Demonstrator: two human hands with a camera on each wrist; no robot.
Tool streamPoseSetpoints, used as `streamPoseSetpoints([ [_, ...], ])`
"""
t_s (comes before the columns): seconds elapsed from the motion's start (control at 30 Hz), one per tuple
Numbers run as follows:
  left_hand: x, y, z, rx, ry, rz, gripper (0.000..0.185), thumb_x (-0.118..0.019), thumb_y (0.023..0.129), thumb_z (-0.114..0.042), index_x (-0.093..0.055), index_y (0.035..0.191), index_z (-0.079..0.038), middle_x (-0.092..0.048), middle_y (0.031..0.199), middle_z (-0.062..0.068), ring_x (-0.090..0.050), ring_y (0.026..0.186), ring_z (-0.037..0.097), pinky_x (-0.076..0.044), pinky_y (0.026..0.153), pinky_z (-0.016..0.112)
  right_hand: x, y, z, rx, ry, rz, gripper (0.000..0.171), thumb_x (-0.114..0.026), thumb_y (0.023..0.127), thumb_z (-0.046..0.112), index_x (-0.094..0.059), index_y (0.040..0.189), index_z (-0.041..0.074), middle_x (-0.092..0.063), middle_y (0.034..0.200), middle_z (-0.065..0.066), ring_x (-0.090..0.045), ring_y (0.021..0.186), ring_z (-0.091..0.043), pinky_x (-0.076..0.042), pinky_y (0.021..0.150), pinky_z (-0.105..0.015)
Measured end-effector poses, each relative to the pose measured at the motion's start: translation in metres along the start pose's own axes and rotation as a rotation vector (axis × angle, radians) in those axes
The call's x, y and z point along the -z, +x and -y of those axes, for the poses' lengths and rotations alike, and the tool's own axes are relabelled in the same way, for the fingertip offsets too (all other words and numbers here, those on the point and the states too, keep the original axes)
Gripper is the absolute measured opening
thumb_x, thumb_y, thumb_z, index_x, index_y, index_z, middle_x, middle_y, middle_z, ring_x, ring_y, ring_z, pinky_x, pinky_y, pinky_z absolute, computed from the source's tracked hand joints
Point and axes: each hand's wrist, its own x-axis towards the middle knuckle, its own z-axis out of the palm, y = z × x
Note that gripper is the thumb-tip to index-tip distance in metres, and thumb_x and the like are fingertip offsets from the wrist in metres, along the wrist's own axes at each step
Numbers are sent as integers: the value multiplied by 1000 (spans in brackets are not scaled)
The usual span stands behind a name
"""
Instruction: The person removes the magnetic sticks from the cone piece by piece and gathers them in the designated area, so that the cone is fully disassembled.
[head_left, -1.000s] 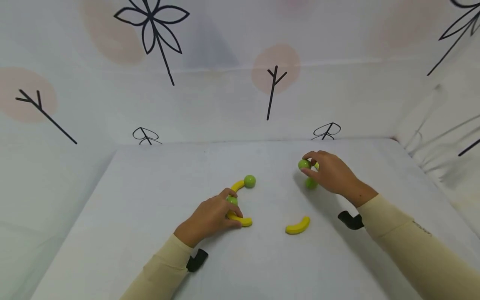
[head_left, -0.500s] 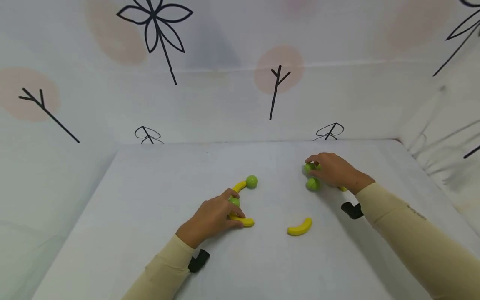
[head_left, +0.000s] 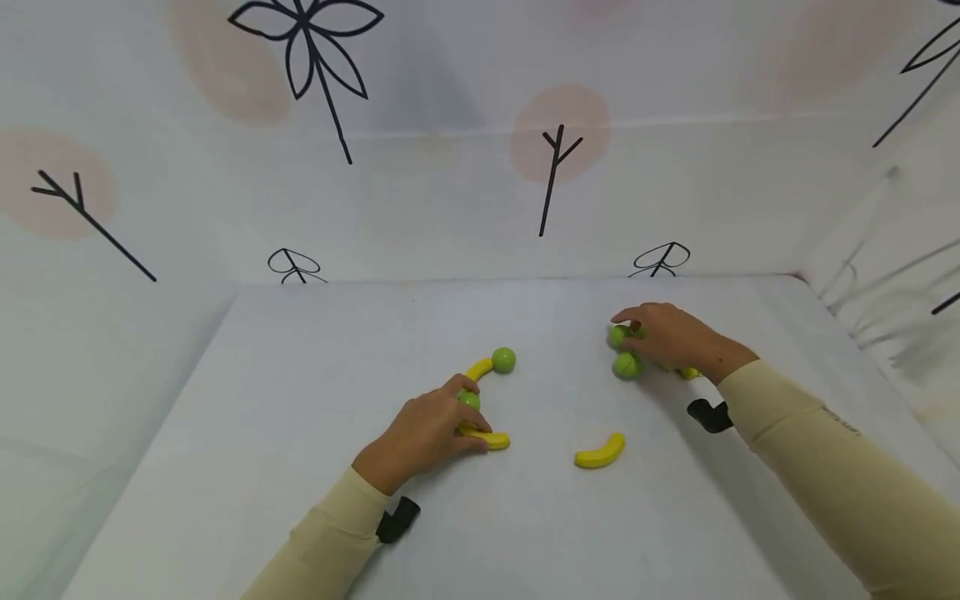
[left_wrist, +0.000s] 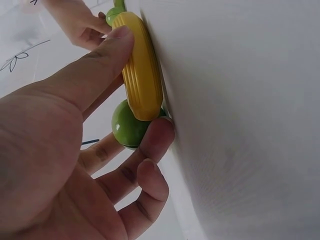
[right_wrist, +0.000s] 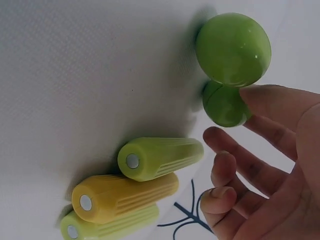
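While the head camera looked down, this is what sat on the white cloth-covered table (head_left: 300,467):
Head view, left hand: the left hand (head_left: 423,433) curled over a green ball (head_left: 469,401) and a curved yellow piece (head_left: 489,438), thumb lying along the yellow one.
Head view, right hand: the right hand (head_left: 667,337) lay over two more green balls (head_left: 627,365), fingertips on the farther ball, with a bit of yellow poking out just by the wrist.
Head view, loose bits: another yellow crescent (head_left: 600,454) lay alone between the two hands, apart from both; a further yellow curve with a green ball on its end (head_left: 502,360) sat just beyond the left hand.
Head view, backdrop: pale fabric walls (head_left: 450,192) printed with black twig and leaf drawings and faint pink blobs.
Left wrist view, shapes: the yellow piece (left_wrist: 142,70) was ribbed lengthwise, smooth and rounded at the ends like painted wood or plastic; the green ball (left_wrist: 131,124) was glossy.
Left wrist view, grip: thumb (left_wrist: 95,65) pressed on the yellow piece, curled fingers (left_wrist: 152,142) cupped the ball from below, both toys against the table.
Right wrist view, shapes: two shiny green balls (right_wrist: 233,49) touched each other; three ribbed cylinders (right_wrist: 125,195), one yellow between two lime ones, lay stacked side by side, each with a small metal disc in its flat end.
Right wrist view, grip: fingers loosely spread, one fingertip (right_wrist: 260,97) resting on the lower ball, the cylinders just beside the hand but untouched.
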Motion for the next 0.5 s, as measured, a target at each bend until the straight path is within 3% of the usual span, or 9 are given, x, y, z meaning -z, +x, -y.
streamPoseSetpoints([
  [0.13, 0, 1, -1, -3, 12, -9, 23, -82, 81, -39, -81, 98, -23, -58, 132, 4, -65, 98, 14, -54, 76, 27, 2, -5, 0, 8, -4, -44, 42, -61, 98, 17, -57, 137, 3, -62, 123, -23, -58, 110, -37, -48, 93, -56],
  [0.27, 0, 2, -3, -16, 28, -27, 23, -83, 80, -38, -80, 97, -24, -58, 130, 4, -65, 93, 13, -52, 73, 25, 5, -15, 10, 46, -9, -142, 38, -60, 98, 17, -60, 133, 3, -61, 120, -21, -59, 107, -35, -49, 91, -54],
  [0.5, -3, 1, -3, -17, 33, -39, 22, -83, 80, -39, -80, 96, -24, -59, 127, 4, -65, 91, 12, -51, 71, 23, -20, -41, 62, 210, 3, -321, 26, -68, 94, 12, -70, 119, 6, -67, 110, -13, -64, 98, -28, -55, 82, -43],
])
